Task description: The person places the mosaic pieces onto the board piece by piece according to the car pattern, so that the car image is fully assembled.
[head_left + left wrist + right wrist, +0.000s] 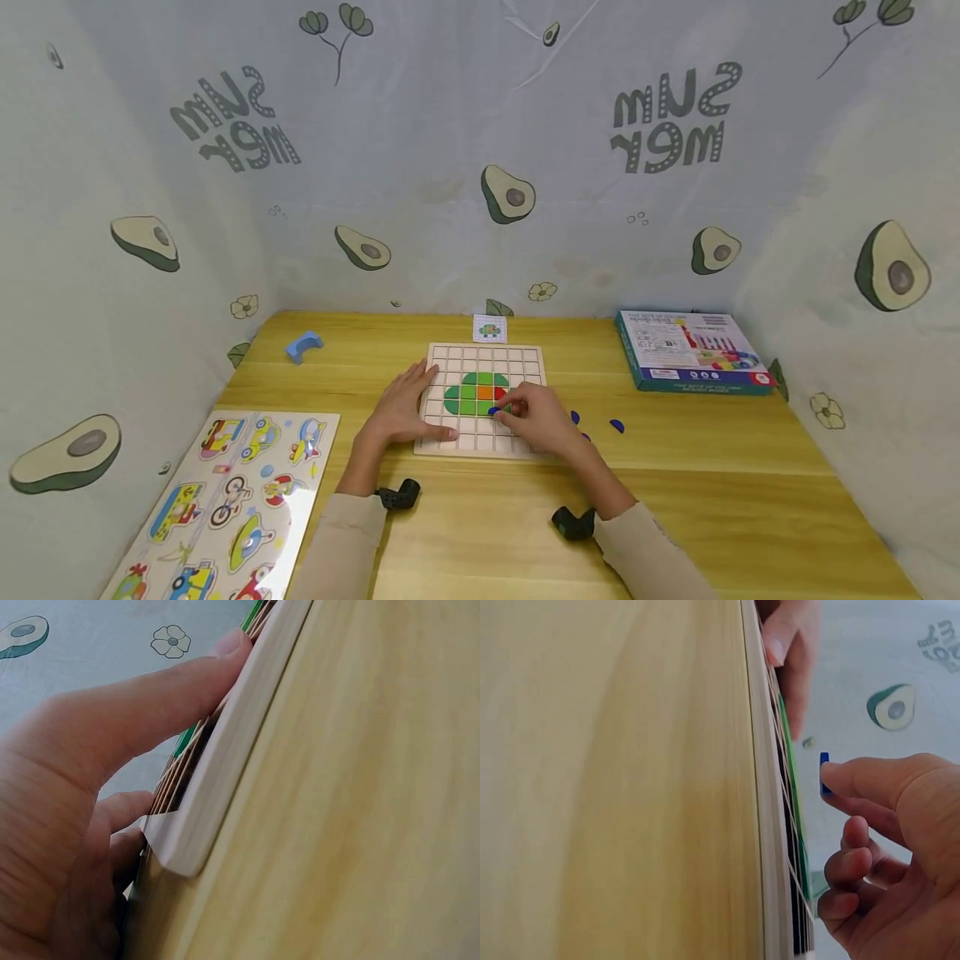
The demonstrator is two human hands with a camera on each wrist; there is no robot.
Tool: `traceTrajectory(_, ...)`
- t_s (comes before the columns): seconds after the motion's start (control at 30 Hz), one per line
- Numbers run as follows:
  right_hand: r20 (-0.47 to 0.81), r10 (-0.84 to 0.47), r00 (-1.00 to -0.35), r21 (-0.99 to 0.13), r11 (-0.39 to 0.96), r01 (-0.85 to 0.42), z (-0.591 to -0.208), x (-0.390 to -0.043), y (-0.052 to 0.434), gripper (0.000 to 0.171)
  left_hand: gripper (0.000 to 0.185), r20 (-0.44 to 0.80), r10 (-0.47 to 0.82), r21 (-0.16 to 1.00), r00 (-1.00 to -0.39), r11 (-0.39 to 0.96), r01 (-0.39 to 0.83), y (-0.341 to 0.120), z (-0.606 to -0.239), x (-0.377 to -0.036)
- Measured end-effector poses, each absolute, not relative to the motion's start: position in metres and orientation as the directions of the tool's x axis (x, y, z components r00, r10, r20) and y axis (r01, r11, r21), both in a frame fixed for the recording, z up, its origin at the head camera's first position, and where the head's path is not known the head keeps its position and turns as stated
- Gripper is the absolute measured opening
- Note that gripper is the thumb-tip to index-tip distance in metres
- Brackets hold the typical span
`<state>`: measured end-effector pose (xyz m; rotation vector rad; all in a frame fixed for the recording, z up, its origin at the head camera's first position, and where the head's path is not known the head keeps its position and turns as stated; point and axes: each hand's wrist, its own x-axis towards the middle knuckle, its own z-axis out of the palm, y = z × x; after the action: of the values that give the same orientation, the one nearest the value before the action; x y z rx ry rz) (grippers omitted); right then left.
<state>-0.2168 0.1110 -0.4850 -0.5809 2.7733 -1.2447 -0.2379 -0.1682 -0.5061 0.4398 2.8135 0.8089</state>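
Note:
A wooden grid board (450,360) lies on the table with green pieces (467,407), an orange piece (485,392) and a red piece (499,393) in its middle squares. My left hand (405,407) rests on the board's left side, fingers spread; in the left wrist view its thumb (172,697) lies over the board's rim. Over the lower right of the coloured shape, my right hand (538,417) pinches a small blue piece (492,410) between thumb and fingertip. The right wrist view shows this blue piece (824,774) held above the board, its other fingers curled.
Several blue half-round pieces (617,425) lie right of the board. Behind it is a small pattern card (490,328). A boxed set (690,350) sits at back right, a light-blue arch block (303,346) at back left, a vehicle puzzle board (247,458) at front left.

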Motion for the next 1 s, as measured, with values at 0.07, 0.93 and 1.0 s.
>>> traceTrajectory(0.07, 0.118, -0.366, -0.923, -0.731, 0.597, -0.331, -0.487, -0.216, 0.106, 0.006, 0.126, -0.090, 0.333, 0.545, -0.939, 0.805, 0.234, -0.168, -0.506, -0.237)
traceTrajectory(0.93, 0.135, -0.428, -0.894, -0.642, 0.649, -0.408, -0.491, -0.217, 0.068, 0.006, 0.126, -0.083, 0.347, 0.541, -0.934, 0.803, 0.250, -0.168, -0.500, -0.236)
traceTrajectory(1.0, 0.128, -0.426, -0.895, -0.648, 0.648, -0.401, -0.491, -0.217, 0.068, 0.006, 0.127, -0.083, 0.344, 0.540, -0.935, 0.804, 0.248, -0.168, -0.500, -0.236)
